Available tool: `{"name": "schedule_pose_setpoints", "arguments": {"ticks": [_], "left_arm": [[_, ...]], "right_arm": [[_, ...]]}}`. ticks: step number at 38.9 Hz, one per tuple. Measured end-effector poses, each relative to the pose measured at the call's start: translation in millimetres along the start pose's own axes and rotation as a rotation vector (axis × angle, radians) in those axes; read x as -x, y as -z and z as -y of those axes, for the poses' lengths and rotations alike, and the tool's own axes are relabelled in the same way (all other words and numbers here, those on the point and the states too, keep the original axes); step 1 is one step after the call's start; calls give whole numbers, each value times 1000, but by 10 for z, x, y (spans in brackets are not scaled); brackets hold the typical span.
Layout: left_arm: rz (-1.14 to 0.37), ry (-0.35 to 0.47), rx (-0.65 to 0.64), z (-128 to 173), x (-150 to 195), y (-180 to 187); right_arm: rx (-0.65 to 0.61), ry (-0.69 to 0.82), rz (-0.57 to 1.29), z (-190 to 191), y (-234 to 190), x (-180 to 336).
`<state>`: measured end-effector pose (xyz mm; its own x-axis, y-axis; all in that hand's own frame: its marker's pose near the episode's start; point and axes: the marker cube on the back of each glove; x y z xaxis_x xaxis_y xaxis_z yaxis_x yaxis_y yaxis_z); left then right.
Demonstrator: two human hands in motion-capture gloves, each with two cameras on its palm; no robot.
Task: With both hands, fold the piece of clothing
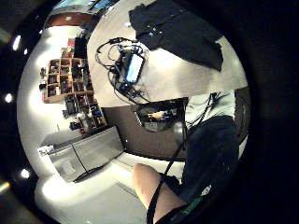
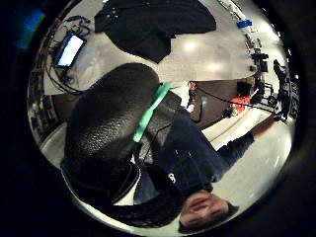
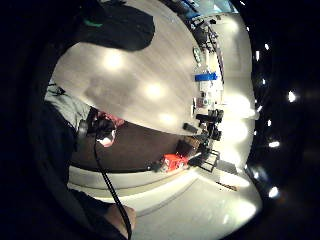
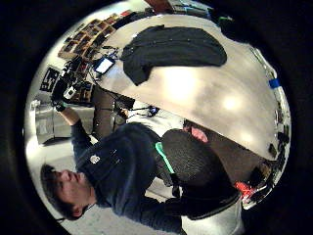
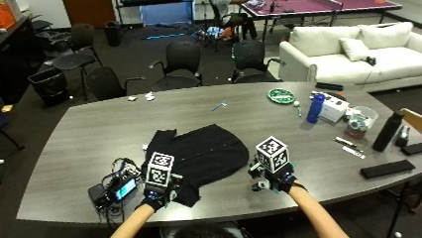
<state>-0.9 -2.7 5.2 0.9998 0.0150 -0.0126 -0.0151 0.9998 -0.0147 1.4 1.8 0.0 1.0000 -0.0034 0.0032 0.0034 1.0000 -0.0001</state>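
Plainly, no brand or writing can be read on anything here; the small device (image 5: 124,188) at the table's near left edge shows a lit screen, but nothing on it is legible. The black shirt (image 5: 198,154) lies spread flat on the grey wooden table (image 5: 92,129), a little left of the person's middle, with one part reaching toward the far left.

The left hand (image 5: 165,193) is raised above the shirt's near left corner, close to the table's front edge. From the outside view I cannot tell whether it touches the cloth, and its fingers are hidden, so I cannot tell if they are spread or curled. In the left thumb side palm view the shirt (image 2: 148,24) lies well apart from the palm.

The right hand (image 5: 274,181) is up just beside the shirt's right edge, over bare table; its fingers do not show either, so their state cannot be told.

Farther right on the table stand a blue bottle (image 5: 316,108), a black bottle (image 5: 387,131) and a white box (image 5: 335,109), with a green patterned plate (image 5: 282,95) beyond them.
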Motion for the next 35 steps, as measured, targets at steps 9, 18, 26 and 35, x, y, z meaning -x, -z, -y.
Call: {"name": "schedule_pose_setpoints", "arguments": {"ticks": [9,18,26,35], "left_arm": [[-59,0,33,102,154,-108],[-146,31,85,149,264,-155],[-166,42,43,177,196,-171],[-243,12,-70,335,-110,-215]], "right_arm": [[-36,-7,38,-57,47,-90],[-60,-13,82,82,10,-202],[-63,-16,124,256,-73,-271],[-65,-2,129,654,-113,-256]]}}
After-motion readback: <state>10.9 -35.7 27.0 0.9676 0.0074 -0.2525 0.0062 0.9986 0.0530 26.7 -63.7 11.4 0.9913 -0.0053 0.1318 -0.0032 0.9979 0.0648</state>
